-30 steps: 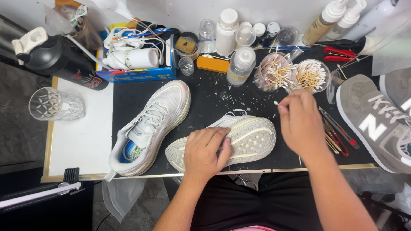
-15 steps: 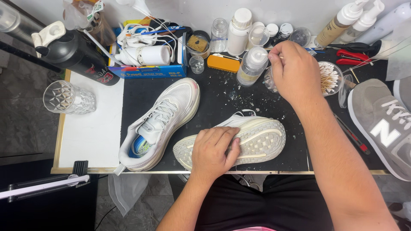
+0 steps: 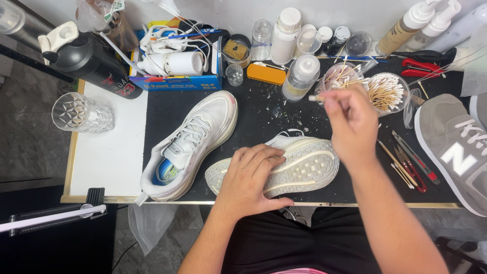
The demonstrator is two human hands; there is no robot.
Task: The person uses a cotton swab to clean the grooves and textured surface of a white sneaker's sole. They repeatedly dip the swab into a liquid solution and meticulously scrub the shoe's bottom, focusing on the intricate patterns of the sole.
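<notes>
Landmark: overturned white sneaker (image 3: 284,165), lying sole-up at the near edge of the black mat (image 3: 253,116).

- Left hand (image 3: 251,177): lying flat on the overturned white sneaker's sole, fingers spread, pressing it down; gripping nothing else.
- Right hand (image 3: 350,124): hovering just above and behind the sneaker's toe end, fingertips pinching a cotton swab (image 3: 318,98) whose white tip is pointing left.
- Second white sneaker (image 3: 190,144): sitting upright just left of the overturned one, angled, laces up, almost touching it.
- Swab cups (image 3: 378,89): standing behind the sneaker, right of centre, directly beyond the right hand; the hand is partly covering the nearer cup.
- Squeeze bottle (image 3: 300,77): standing behind the sneaker, just left of the swab tip.
- Orange brush (image 3: 266,74): lying further back, left of that bottle.
- Grey sneaker (image 3: 456,147): resting well right of the overturned one, partly off the mat.
- Hand tools (image 3: 408,162): lying between the overturned sneaker and the grey one, the right forearm crossing beside them.
- Cut-glass tumbler (image 3: 81,112): standing far left, on the white board (image 3: 109,157).
- Black bottle (image 3: 94,63): lying behind the tumbler.
- Blue box (image 3: 180,71): sitting behind the upright sneaker, holding cords and a white roll.
</notes>
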